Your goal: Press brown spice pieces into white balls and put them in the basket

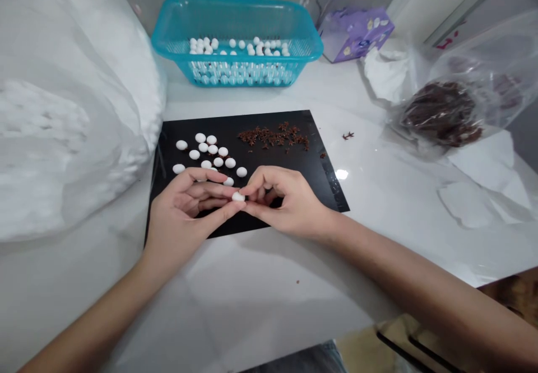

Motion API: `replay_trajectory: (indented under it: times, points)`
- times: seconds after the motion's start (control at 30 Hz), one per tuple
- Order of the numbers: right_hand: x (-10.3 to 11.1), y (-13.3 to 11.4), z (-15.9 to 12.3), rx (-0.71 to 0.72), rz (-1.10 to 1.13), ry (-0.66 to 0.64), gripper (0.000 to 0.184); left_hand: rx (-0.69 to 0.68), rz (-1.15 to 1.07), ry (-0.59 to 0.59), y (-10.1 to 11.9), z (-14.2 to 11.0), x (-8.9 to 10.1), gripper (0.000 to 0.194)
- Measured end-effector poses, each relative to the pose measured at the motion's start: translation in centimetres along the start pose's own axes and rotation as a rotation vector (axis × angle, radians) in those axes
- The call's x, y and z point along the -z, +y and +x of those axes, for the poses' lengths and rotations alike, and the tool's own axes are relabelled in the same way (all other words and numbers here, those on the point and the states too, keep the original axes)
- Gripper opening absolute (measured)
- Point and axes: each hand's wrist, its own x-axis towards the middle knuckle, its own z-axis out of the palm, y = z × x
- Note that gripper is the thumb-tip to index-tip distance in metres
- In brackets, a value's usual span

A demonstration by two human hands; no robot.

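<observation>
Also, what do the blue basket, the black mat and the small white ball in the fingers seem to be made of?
Blue basket: plastic, likely; translucent, glossy, with moulded mesh walls.
Black mat: a thin flat sheet, perhaps plastic or card; its surface looks matte.
White ball, pinched between left hand and right hand: smooth and opaque; material unclear.

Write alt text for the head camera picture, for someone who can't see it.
Two bare hands, left hand and right hand, pinch one white bead together over a black mat scattered with more white beads and small brown star-shaped pieces. Behind, a teal basket holds many beads.
</observation>
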Motion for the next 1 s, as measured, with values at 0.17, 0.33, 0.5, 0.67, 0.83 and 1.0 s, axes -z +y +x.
replay_trajectory:
  times: [0.17,0.33,0.5,0.67,0.83,1.0]
  points:
    - [0.1,0.1,0.2,-0.005,-0.024,0.068,0.014,-0.082,0.103,0.016,-0.3,0.1,0.2,0.029]
    - [1.9,1.1,1.2,-0.04,-0.249,0.257,0.02,-0.51,0.729,0.059,-0.6,1.0,2.5,0.022]
    - [3.1,2.0,1.8,-0.127,-0.305,0.463,0.016,-0.603,0.902,-0.025,-0.7,2.1,4.1,0.023]
    - [3.2,2.5,1.8,-0.149,-0.296,0.463,0.015,-0.638,0.879,-0.171,-0.2,2.5,4.8,0.032]
    - [3.5,2.9,1.9,-0.157,-0.28,0.504,0.012,-0.678,1.033,-0.141,0.1,2.8,5.9,0.021]
    - [3.3,2.8,1.8,-0.108,-0.344,0.49,0.01,-0.699,1.123,-0.121,-0.2,3.0,6.0,0.011]
